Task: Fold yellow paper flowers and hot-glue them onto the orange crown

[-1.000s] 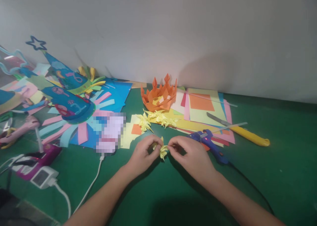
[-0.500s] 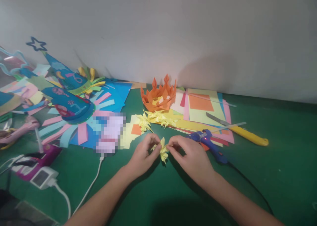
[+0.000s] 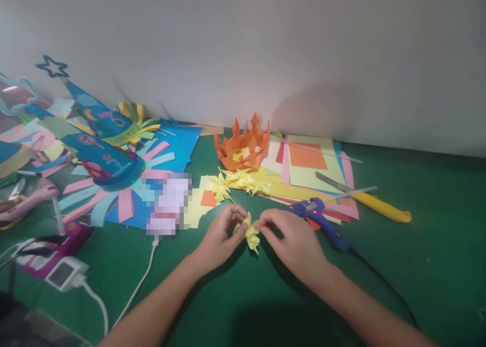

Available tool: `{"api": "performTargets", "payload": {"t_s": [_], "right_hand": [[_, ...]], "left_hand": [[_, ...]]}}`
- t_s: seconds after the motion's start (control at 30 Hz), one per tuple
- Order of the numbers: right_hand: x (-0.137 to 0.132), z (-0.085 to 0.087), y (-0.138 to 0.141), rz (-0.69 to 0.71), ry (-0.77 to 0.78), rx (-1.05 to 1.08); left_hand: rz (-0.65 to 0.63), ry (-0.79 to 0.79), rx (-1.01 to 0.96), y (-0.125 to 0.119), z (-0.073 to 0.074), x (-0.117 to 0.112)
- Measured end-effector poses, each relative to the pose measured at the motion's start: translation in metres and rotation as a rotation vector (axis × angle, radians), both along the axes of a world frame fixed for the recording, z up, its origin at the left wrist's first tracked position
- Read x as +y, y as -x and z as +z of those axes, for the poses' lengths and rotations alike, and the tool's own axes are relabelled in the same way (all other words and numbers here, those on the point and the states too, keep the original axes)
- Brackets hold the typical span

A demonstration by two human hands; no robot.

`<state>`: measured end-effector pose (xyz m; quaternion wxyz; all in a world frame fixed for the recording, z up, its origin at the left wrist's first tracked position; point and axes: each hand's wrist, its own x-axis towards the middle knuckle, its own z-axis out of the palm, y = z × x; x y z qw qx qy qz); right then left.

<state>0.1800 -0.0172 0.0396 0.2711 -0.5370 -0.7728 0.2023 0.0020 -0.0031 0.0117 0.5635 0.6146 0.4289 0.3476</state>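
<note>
Over the green table, my left hand and my right hand meet at a small folded yellow paper piece. Both hands pinch it with fingertips, one from each side, and hold it just above the table surface. Behind it, several similar yellow folded pieces lie in a loose row in front of an orange folded paper crown.
A blue glue gun lies right of my right hand, its cord trailing right. A yellow-handled knife rests on stacked coloured paper sheets. Blue paper craft and strips fill the left; a purple glue gun and a white charger sit front left.
The yellow piece has turned a little between my fingers and hangs slightly lower. Both hands stay in nearly the same place.
</note>
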Motion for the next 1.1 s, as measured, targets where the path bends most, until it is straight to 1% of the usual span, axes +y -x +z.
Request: {"api": "performTargets", "payload": {"t_s": [0.1, 0.17, 0.37, 0.47, 0.57, 0.77, 0.97, 1.1], "right_hand": [[-0.0002, -0.0005, -0.0008, 0.005, -0.014, -0.018], [-0.0002, -0.0005, -0.0009, 0.006, -0.026, -0.028], [-0.0008, -0.0001, 0.0019, 0.04, -0.098, -0.05], [-0.0016, -0.0005, 0.0021, 0.052, -0.131, -0.067], [-0.0023, -0.0008, 0.0017, 0.046, -0.143, -0.079], [-0.003, -0.0001, 0.0034, 0.067, -0.177, -0.084], [-0.0021, -0.0015, 0.0037, 0.064, -0.164, -0.09], [-0.0024, -0.0003, 0.0036, 0.059, -0.156, -0.086]], "left_hand": [[-0.023, 0.082, -0.064, -0.0012, 0.0012, 0.0013], [-0.01, 0.142, -0.099, -0.0024, 0.002, 0.0031], [0.123, 0.309, -0.17, -0.0038, 0.0012, 0.0068], [0.189, 0.36, -0.191, -0.0034, -0.0005, 0.0068], [0.223, 0.375, -0.206, -0.0036, -0.0011, 0.0067], [0.222, 0.371, -0.196, -0.003, -0.0002, 0.0085], [0.276, 0.301, -0.137, -0.0031, 0.0015, 0.0101], [0.266, 0.332, -0.163, -0.0035, 0.0031, 0.0087]]}}
